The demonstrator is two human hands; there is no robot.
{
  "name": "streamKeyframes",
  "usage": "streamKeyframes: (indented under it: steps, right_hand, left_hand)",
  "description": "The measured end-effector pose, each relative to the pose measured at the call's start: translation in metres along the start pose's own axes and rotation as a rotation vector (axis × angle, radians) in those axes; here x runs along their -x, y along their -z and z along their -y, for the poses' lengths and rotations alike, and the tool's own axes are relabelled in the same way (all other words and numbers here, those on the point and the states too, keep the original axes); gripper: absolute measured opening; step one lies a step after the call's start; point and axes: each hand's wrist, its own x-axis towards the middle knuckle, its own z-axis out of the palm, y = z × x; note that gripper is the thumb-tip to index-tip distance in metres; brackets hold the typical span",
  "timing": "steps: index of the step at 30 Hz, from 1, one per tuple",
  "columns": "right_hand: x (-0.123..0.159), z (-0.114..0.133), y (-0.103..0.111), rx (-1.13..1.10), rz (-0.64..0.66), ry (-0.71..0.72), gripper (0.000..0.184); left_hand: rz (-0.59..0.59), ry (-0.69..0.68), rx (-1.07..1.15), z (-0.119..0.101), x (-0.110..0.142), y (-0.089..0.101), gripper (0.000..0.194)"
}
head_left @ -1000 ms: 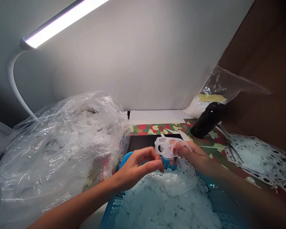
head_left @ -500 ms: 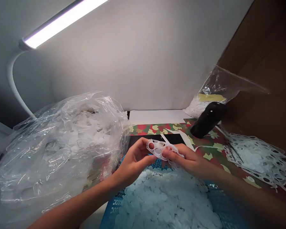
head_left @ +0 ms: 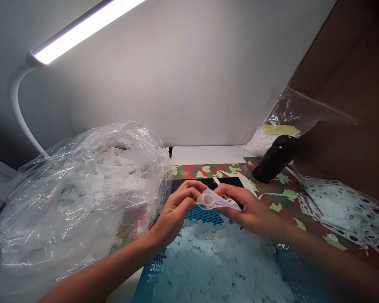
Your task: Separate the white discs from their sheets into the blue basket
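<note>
A small white plastic sheet punched with round holes [head_left: 220, 203] is held up between my two hands. My right hand [head_left: 251, 207] grips its right end, thumb below and fingers above. At its left end my left hand [head_left: 178, 210] has its fingers and thumb closed together on the edge. Underneath is a blue perforated basket [head_left: 151, 275] holding a large heap of thin, translucent white discs [head_left: 221, 265]. Both hands are over the far part of this basket.
A big clear plastic bag [head_left: 66, 210] of white pieces fills the left side. Punched-out white sheets [head_left: 344, 208] and tweezers [head_left: 312, 202] lie at right, near a black cylindrical object [head_left: 274, 159]. A lamp [head_left: 88, 31] hangs above; another clear bag [head_left: 262, 141] stands at back right.
The punched sheet has turned and now shows folded or edge-on between my hands. My left fingers have closed in on its left end, and my right grip has shifted along it.
</note>
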Motion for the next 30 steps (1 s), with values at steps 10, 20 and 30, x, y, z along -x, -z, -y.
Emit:
streamKeyframes:
  steps: [10, 20, 30]
  right_hand:
    - [0.001, -0.005, -0.003, -0.029, -0.28, 0.109, 0.015]
    - [0.005, -0.001, -0.003, -0.012, -0.19, -0.002, 0.026]
    - [0.001, 0.007, 0.01, -0.221, 0.1, -0.007, 0.05]
  left_hand:
    - [0.072, 0.069, -0.071, -0.001, 0.0, -0.001, 0.026]
    - [0.052, 0.016, -0.176, 0.002, 0.002, -0.004, 0.014]
    - [0.05, 0.154, 0.026, 0.001, 0.001, -0.003, 0.015]
